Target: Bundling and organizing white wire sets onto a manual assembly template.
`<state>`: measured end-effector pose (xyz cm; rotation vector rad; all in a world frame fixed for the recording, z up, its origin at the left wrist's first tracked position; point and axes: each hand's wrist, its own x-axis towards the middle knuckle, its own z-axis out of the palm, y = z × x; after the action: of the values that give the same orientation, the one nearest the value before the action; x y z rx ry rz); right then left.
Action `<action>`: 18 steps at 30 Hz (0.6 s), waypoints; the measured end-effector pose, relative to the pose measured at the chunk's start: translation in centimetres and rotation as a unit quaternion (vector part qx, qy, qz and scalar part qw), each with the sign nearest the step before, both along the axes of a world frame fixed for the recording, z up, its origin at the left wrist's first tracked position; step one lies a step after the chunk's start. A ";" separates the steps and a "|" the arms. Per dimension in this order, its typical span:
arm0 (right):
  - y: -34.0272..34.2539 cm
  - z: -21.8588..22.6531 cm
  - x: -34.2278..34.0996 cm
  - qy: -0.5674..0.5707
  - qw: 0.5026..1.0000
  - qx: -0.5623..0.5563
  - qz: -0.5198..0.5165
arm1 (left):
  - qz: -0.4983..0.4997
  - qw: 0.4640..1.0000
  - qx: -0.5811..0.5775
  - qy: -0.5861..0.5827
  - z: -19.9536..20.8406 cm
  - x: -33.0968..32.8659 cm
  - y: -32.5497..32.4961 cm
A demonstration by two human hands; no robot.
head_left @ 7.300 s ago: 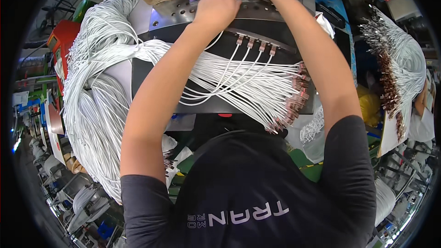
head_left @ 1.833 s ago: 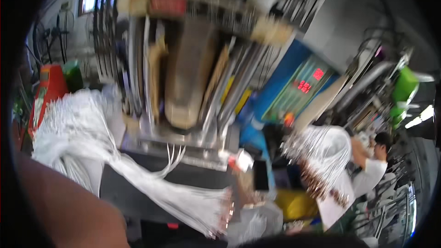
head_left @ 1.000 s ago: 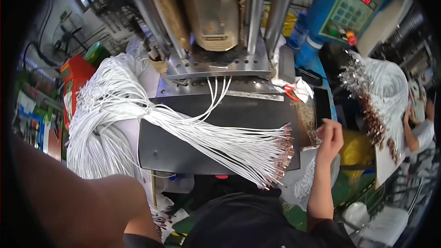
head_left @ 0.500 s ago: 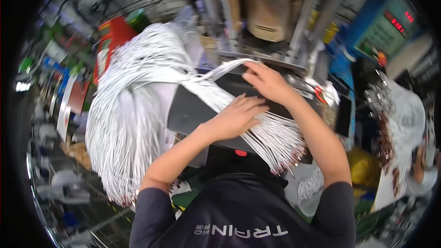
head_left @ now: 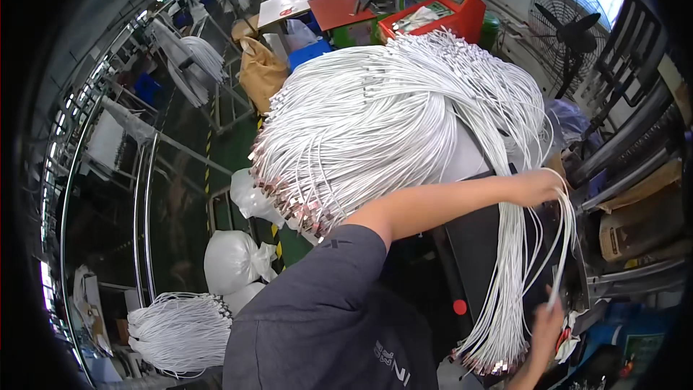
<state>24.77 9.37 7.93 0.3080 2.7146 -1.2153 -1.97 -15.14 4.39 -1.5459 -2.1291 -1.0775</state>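
Note:
A huge bundle of thin white cables with metal plug ends lies draped over the bench. My left arm stretches across it, and my left hand is closed around a few white cables that loop down from the bundle. My right hand sits low at the right, pinching the end of one white cable. A fan of cables hangs over the black plate, their plug ends gathered near my right hand.
Machine frame and rails stand at the right. A red button is set on the black plate. White sacks and another cable bundle lie on the floor at the left. A red box and a fan stand behind.
The view has swung left toward the big bundle. My hands have left the middle of the black plate; the left now grips cables at the bundle's edge, the right holds one cable end.

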 end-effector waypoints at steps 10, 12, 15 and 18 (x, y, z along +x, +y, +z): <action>-0.7 2.0 3.0 0.120 0.991 0.052 -0.018 | -0.172 0.957 -0.205 -0.111 5.6 13.0 6.2; -1.0 3.9 3.1 0.024 0.990 -0.051 -0.131 | -0.197 0.960 -0.052 -0.194 3.9 10.1 5.8; -0.6 7.4 4.0 0.159 0.933 0.288 -0.148 | -0.156 0.973 -0.170 -0.013 0.4 6.6 4.2; -1.0 6.7 4.1 0.089 0.917 0.388 0.006 | -0.191 0.932 -0.298 0.078 -1.3 6.5 3.2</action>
<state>28.92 8.38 14.67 0.2649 3.2268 -0.0947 4.57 -11.97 3.12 -2.3012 -2.2094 -0.3704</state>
